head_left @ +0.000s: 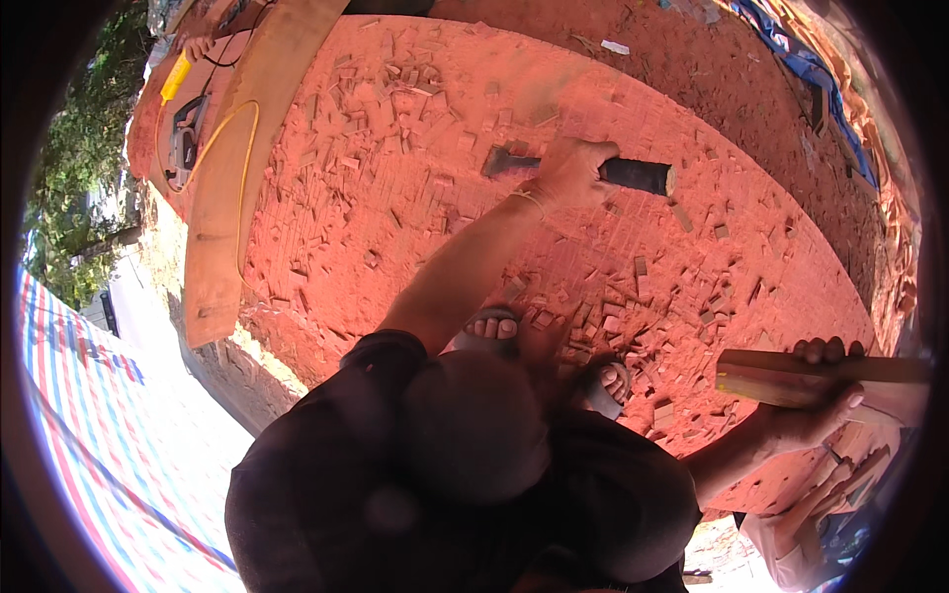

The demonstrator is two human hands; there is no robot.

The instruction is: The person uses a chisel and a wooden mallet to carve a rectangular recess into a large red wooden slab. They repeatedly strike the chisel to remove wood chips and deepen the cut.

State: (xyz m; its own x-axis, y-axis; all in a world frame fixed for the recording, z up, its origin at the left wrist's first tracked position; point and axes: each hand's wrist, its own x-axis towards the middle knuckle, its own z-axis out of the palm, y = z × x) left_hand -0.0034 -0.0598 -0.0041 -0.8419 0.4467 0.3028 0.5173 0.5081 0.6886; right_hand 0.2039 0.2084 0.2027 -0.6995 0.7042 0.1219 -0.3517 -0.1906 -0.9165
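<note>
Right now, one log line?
left hand: grips dark tool | right hand: grips wooden stick | surface: chipped red wood

no packages, labels, signs or screens can be seen here.

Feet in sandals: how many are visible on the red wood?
2. The left foot stands on the red wood at the picture's middle; the right foot is lower right of it. The person's body partly hides both.
</note>
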